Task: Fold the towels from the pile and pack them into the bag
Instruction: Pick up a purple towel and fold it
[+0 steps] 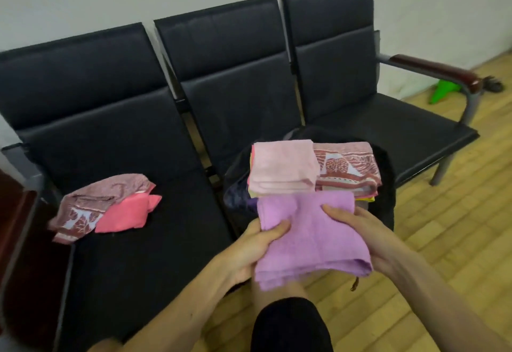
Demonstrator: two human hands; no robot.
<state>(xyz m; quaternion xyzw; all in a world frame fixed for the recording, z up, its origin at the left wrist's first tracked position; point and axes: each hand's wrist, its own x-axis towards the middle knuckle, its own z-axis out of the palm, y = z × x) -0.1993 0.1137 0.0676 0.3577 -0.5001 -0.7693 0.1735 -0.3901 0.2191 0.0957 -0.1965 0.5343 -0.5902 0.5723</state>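
Observation:
A folded purple towel is held in front of me by both hands. My left hand grips its left edge, thumb on top. My right hand grips its right edge the same way. Just beyond it stands an open black bag on the middle seat, with a folded pale pink towel and a folded red patterned towel on top of other towels inside. On the left seat lies the unfolded pile: a red patterned towel and a coral pink towel.
A row of three black padded seats stands against a white wall, with a dark red armrest at the right end. A wooden floor runs to the right. A green object lies by the wall. My knee is below the towel.

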